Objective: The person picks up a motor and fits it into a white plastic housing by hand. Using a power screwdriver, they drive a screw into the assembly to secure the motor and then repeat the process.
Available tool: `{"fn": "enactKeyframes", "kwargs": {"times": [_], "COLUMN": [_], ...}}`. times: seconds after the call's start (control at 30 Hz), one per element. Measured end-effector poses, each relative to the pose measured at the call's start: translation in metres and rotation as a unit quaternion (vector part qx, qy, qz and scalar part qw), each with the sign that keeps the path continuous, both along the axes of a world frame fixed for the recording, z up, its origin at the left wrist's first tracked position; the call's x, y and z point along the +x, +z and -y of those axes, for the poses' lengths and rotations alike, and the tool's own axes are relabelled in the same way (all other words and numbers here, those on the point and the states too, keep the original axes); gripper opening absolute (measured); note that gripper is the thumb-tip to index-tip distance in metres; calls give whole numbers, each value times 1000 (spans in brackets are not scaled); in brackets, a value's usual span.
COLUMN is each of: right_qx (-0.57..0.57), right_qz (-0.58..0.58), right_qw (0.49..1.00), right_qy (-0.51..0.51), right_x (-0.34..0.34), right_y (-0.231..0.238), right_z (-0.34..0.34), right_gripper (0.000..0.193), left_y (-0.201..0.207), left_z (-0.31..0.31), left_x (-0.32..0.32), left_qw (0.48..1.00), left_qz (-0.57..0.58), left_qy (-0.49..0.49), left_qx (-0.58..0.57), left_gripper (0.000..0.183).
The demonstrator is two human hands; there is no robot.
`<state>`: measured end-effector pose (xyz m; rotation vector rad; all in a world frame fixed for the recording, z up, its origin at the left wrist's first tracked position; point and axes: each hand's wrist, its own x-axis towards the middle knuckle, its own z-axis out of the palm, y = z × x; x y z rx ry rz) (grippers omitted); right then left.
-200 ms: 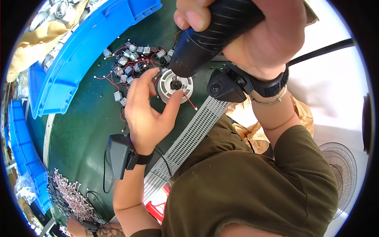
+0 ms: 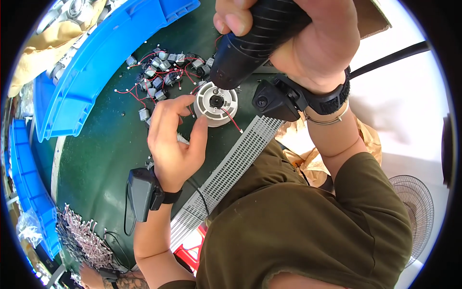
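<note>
My right hand [image 2: 315, 53] is wrapped round a black electric screwdriver [image 2: 250, 41], tilted with its nose down. The tool's tip is over the upper part of a white round plastic housing [image 2: 232, 110] lying on the green table. In the housing's centre sits a dark round part [image 2: 216, 101], and a red lead with a small white plug trails over its lower right rim. At the housing's left edge is my left hand [image 2: 173, 139], thumb and forefinger apart; whether the fingertips touch the rim I cannot tell. A small pale thing shows by its palm, partly hidden.
Small motors [image 2: 166, 65] with red leads lie heaped beyond my left hand. Blue bins [image 2: 96, 72] line the left side. A pile of wired parts [image 2: 89, 241] is at the lower left, near another person's forearm [image 2: 130, 280]. A perforated grey strip [image 2: 226, 178] runs along the table edge.
My left hand has drawn back left and slightly down, its thumb now off the housing's face. The screwdriver has shifted slightly up, showing more of the housing, which sits slightly farther right.
</note>
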<state>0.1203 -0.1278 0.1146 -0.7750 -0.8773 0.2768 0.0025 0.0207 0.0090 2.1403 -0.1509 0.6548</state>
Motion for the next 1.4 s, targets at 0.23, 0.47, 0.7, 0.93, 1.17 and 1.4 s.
{"fn": "enactKeyframes", "kwargs": {"times": [0.23, 0.47, 0.7, 0.93, 1.17, 1.4], "right_qx": [-12, -93, -143, -175, -52, -127], "right_qz": [43, 110, 92, 75, 32, 88], "right_qw": [999, 984, 974, 962, 996, 958], "right_qy": [-14, -103, -152, -195, -68, -240], "right_x": [11, 1, -3, -7, -15, -25], "right_y": [-1, 5, 3, 2, 7, 38], "right_z": [-9, -10, -15, -18, -18, 0], "right_gripper": [39, 31, 32, 34, 43, 43], "left_y": [-5, -4, -14, -12, -23, -6], "left_z": [-5, -7, -1, 6, 3, -175], "left_x": [-2, 3, 11, 11, 3, -92], "left_qw": [1000, 997, 976, 977, 994, 907], "left_qz": [-4, 51, 78, 67, 105, -119], "left_qy": [9, -52, -38, -28, -18, 380], "left_qx": [-5, 31, 201, 201, 31, 139], "left_gripper": [25, 31, 41, 37, 35, 31]}}
